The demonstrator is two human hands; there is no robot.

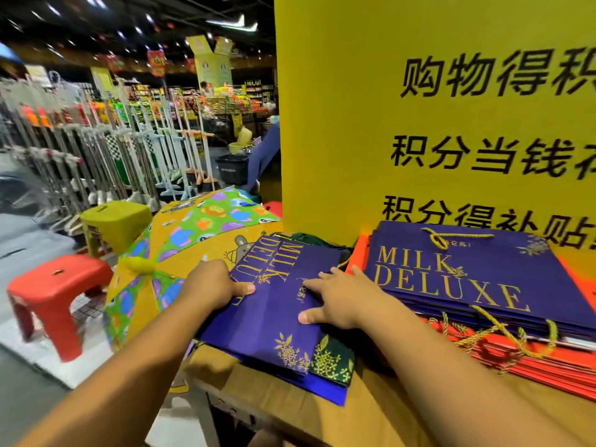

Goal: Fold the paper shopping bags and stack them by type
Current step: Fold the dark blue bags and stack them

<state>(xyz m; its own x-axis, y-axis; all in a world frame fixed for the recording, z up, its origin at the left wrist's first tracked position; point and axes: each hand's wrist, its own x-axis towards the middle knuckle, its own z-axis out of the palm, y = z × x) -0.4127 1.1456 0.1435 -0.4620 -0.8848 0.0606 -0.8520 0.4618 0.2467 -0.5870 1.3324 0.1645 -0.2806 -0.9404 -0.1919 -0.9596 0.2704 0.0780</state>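
1. A flat purple bag (271,321) with gold letters "MILK DELUXE" lies on the left part of the table (290,411); its letters run sideways to the person.
2. The left hand (216,285) is at the left edge of this bag; the thumb lies on top of the paper and the other fingers go down over the edge, where they are hidden, so it seems to grip the edge.
3. The right hand (338,300) rests flat on the middle of the same bag; its fingers are straight and spread, and it holds nothing.
4. Under the purple bag, a dark green bag (333,359) with gold flowers shows at the near right corner; more purple paper sticks out below it.
5. Just beside it, to the right, a stack of purple bags (467,272) lies flat with the letters facing the person.
6. This stack sits on red bags (548,369), which spread out under it.
7. A yellow sign (419,108) with black Chinese characters stands behind both piles.
8. Left of the table there is an open umbrella (193,233) with cartoon animals; farther left, a red stool (54,291) and a yellow-green stool (116,221) stand on the floor.
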